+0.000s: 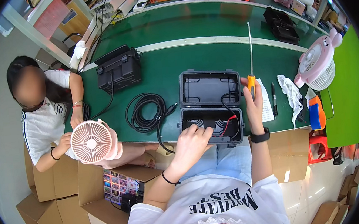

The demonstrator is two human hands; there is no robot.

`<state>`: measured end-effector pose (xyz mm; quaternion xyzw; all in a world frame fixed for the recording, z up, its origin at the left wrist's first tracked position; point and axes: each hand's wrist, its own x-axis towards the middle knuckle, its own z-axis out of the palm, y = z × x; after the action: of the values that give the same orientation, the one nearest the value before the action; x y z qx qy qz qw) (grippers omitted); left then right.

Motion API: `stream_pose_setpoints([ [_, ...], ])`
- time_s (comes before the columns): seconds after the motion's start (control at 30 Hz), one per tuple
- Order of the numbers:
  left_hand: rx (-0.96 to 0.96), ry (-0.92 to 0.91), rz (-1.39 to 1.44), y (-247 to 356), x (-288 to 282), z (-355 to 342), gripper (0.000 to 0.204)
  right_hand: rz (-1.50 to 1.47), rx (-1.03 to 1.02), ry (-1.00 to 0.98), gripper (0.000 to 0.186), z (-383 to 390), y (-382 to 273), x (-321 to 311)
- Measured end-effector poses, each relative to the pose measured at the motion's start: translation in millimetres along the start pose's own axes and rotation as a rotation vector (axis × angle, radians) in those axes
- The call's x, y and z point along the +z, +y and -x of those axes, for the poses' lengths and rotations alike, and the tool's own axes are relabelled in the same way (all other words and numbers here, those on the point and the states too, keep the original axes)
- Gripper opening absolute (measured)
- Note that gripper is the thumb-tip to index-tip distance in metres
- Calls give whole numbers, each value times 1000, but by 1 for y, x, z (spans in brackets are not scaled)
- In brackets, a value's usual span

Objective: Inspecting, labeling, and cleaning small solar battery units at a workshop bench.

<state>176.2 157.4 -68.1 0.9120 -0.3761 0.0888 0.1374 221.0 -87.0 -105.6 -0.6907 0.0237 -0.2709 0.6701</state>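
Observation:
My right hand (254, 109) grips a screwdriver (251, 81) with a yellow-and-black handle, its long shaft pointing up, just right of an open dark grey plastic case (209, 86). My left hand (193, 147) curls over the near left part of that case's lower half, fingertips inside; what lies under them is hidden. A red lead (228, 124) and black wires sit inside. A coiled black cable (145, 115) lies left of the case. A paper sheet (266, 110) and a pen (274, 99) lie to the right.
A co-worker (39, 115) at left holds a pink fan (91, 143) near a second black case (118, 70). Another pink fan (316, 61), crumpled tissue (291, 98) and an orange-blue object (316, 113) are at right. Cardboard boxes (52, 217) stand below the green bench (191, 55).

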Motion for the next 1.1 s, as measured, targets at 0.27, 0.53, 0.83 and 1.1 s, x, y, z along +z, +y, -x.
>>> stream_pose_setpoints([
  [0.27,-136,-127,-67,10,-4,1,45,48,177,-112,47,-16,-18,11],
  [0.53,-139,-173,-20,6,-2,-15,39,-110,-159,-74,44,6,-59,3],
  [0.83,-101,4,-52,7,-6,-34,67,-72,-250,135,45,48,-47,23],
  [1.1,-163,192,212,-22,-26,-1,85,67,-343,224,40,53,-44,29],
])
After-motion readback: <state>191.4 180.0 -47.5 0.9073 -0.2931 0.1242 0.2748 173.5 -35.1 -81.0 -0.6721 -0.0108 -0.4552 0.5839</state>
